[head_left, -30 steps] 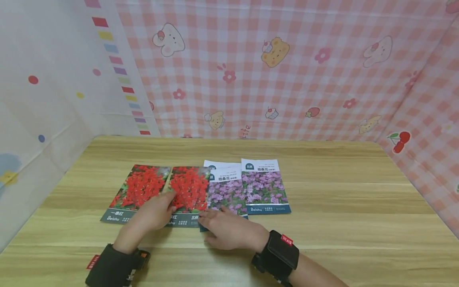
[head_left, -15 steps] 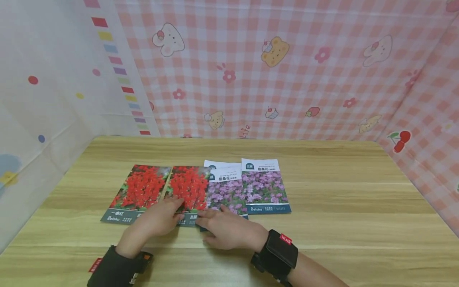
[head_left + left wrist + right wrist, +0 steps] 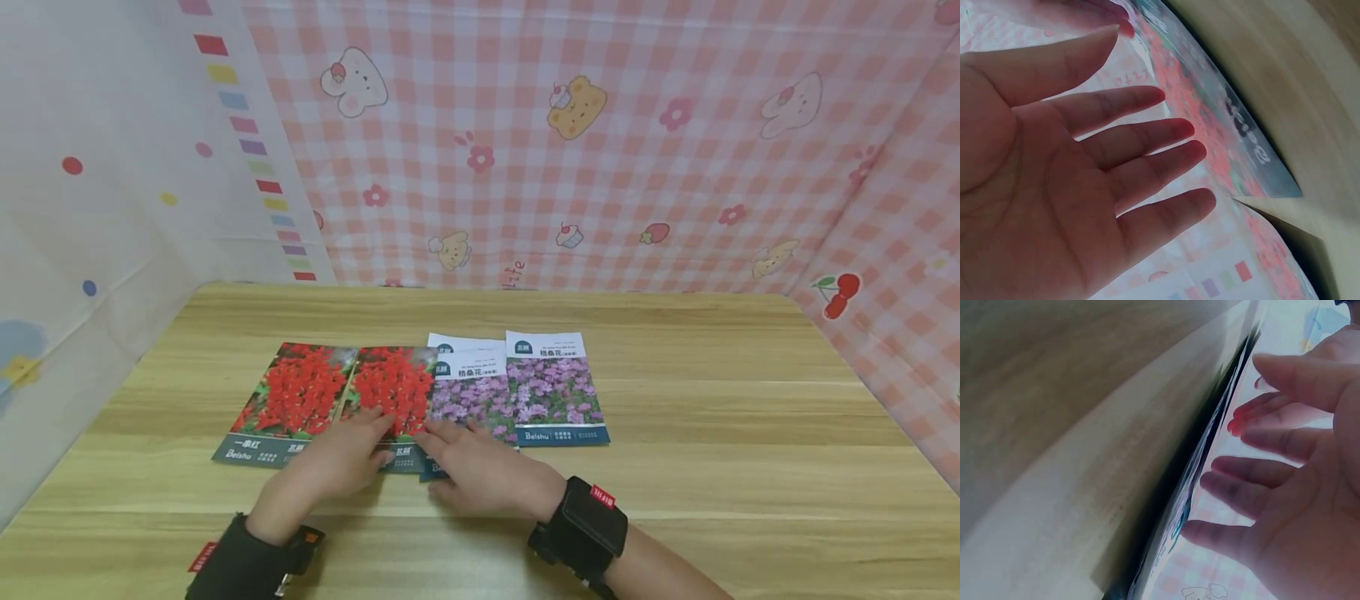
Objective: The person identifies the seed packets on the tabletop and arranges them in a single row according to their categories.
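Maybe to keep them still, left hand [image 3: 341, 462] touches a red packet [image 3: 393, 379], right hand [image 3: 491, 471] a purple packet [image 3: 472, 398], fingers straight.

The right hand [image 3: 1300, 509] held its fingers [image 3: 1222, 539] outstretched at the packets [image 3: 1186, 487], seen nearly edge-on along the table [image 3: 1072, 469]; the left hand [image 3: 1288, 414] showed beyond, with checked cloth [image 3: 1213, 565] behind.

Wood-grain table [image 3: 712, 375]: red-flower packets [image 3: 300, 387] beside purple-flower packets [image 3: 557, 392]
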Available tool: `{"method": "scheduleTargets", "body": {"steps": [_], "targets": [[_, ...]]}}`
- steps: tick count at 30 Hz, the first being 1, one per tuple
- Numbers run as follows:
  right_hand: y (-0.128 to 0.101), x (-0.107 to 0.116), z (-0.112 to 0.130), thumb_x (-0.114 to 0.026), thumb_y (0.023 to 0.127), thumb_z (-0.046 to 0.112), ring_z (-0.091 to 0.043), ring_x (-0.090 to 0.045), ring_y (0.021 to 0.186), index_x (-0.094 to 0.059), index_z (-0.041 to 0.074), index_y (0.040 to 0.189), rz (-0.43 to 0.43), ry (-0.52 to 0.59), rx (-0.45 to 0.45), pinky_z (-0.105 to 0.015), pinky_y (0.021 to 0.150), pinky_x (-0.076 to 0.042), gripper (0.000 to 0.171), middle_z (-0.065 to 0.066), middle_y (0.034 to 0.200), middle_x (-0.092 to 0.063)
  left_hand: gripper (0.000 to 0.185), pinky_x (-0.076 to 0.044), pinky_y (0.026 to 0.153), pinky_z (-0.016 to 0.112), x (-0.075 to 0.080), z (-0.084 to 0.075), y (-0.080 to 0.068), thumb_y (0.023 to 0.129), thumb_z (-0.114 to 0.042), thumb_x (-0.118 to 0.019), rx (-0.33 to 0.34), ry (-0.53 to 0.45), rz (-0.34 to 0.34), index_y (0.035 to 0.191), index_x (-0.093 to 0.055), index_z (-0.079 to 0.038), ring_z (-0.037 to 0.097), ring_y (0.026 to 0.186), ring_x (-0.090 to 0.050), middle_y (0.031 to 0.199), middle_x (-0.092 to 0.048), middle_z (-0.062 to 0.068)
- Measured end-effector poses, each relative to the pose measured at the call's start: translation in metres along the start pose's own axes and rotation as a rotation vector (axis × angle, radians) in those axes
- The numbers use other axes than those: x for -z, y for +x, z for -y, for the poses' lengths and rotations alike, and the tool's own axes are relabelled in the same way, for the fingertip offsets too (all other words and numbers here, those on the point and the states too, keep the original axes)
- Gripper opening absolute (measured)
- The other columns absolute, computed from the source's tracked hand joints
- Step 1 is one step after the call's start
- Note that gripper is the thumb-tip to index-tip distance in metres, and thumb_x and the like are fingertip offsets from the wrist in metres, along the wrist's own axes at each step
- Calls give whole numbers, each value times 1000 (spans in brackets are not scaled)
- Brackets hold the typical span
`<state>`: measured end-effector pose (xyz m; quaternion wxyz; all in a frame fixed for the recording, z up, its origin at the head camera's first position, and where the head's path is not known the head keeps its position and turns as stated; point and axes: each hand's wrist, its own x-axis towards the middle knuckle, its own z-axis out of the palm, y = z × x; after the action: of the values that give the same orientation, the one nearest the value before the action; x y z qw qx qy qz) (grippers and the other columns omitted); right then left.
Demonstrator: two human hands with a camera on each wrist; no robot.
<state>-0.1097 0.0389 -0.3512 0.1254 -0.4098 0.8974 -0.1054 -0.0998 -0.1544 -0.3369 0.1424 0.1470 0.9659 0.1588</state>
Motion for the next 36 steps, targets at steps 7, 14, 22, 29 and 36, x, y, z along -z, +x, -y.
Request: {"method": "scheduleTargets", "body": {"steps": [7,14,22,29,36], "targets": [[1,1,-3,-60,88,29,-24,-30,131,-36,3,139,1,8,-88,-50,106,-20,62,-14,142,-35,49,-28,100,55,1,-5,-1,87,-16,-61,-11,6,43,128,-46,7,42,123,-36,132,-43,25],[-1,0,-7,-60,88,31,-25,-28,132,-33,1,140,19,32,-150,-49,107,-18,65,-15,142,-33,49,-30,100,54,0,-4,1,88,-15,-60,8,-12,56,128,-46,9,42,122,-38,130,-46,24],[-8,3,-16,-59,88,29,-26,-29,132,-35,1,139,28,66,-185,-48,107,-20,63,-14,142,-34,48,-29,100,54,-1,-3,3,89,-14,-59,42,-22,77,129,-44,9,43,123,-36,131,-45,23],[-17,5,-26,-59,88,28,-28,-32,130,-37,1,138,13,82,-211,-49,105,-24,61,-15,140,-37,48,-30,99,54,-1,-3,2,89,-14,-59,50,-7,76,128,-45,9,43,122,-37,131,-45,24],[-29,8,-39,-58,89,25,-30,-36,127,-40,-3,135,-29,116,-196,-46,104,-27,57,-18,137,-41,48,-30,99,54,-2,-3,2,89,-15,-58,57,4,78,128,-45,10,43,122,-37,131,-45,24]]}}
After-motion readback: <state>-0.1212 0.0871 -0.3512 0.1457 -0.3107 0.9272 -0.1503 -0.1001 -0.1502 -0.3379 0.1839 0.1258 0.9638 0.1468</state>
